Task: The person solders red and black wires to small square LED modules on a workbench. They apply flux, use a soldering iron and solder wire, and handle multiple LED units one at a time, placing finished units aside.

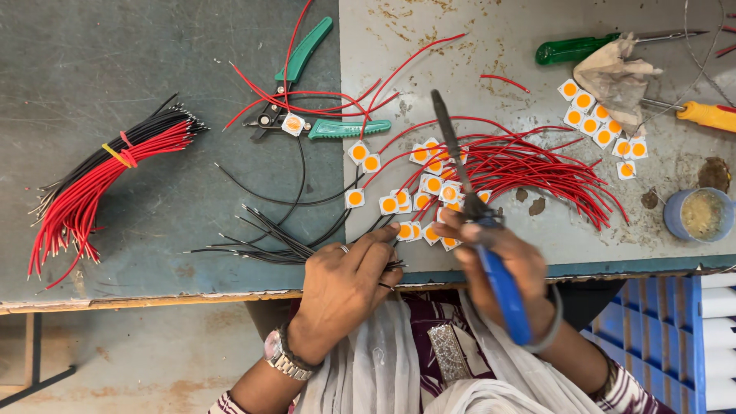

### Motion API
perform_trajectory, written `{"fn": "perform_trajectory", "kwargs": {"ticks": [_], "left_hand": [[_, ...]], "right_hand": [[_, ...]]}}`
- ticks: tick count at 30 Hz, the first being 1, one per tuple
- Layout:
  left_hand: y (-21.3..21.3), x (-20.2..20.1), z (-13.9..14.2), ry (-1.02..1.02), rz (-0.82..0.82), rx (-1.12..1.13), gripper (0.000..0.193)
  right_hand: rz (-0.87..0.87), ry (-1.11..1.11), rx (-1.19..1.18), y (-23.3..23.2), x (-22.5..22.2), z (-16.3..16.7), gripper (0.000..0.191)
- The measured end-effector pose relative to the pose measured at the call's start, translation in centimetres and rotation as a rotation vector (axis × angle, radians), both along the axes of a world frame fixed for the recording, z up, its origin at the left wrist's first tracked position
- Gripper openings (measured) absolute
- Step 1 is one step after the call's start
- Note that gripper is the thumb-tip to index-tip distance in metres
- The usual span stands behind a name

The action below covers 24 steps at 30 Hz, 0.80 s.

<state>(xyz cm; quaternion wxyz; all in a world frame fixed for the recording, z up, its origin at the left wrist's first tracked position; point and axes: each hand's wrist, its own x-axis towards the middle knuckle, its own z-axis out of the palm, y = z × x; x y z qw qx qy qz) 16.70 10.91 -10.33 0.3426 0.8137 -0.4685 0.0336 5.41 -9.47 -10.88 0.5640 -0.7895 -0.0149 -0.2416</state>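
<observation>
My right hand (pixel 502 257) grips a blue-handled soldering iron (pixel 468 192) whose dark tip points up over the bench. My left hand (pixel 349 280), with a watch on its wrist, rests at the bench's front edge; its fingertips press a small white square chip with an orange centre (pixel 406 230). Several more such chips (pixel 433 184) lie in a cluster just above both hands, each joined to red wires (pixel 537 169) that fan out to the right. Loose black wires (pixel 261 234) run leftward from under my left hand.
A tied bundle of red and black wires (pixel 100 180) lies at the left. Green-handled wire strippers (pixel 307 92) sit at top centre. At the right are more chips (pixel 602 126), a rag (pixel 613 73), green (pixel 571 50) and yellow (pixel 709 115) tool handles, and a small blue pot (pixel 699 215).
</observation>
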Motion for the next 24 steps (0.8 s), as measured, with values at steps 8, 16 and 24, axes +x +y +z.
{"fn": "perform_trajectory", "kwargs": {"ticks": [8, 16, 24], "left_hand": [[0.0, 0.0, -0.1, -0.007, 0.005, -0.024, 0.03], [0.1, 0.1, -0.1, -0.028, 0.007, -0.013, 0.031], [0.3, 0.2, -0.3, -0.024, 0.009, -0.025, 0.03]], "right_hand": [[-0.241, -0.071, -0.012, -4.9, -3.7, 3.9, 0.035], [-0.132, 0.105, -0.266, -4.2, 0.0, 9.6, 0.018], [0.043, 0.129, -0.404, -2.1, 3.0, 11.3, 0.013]]}}
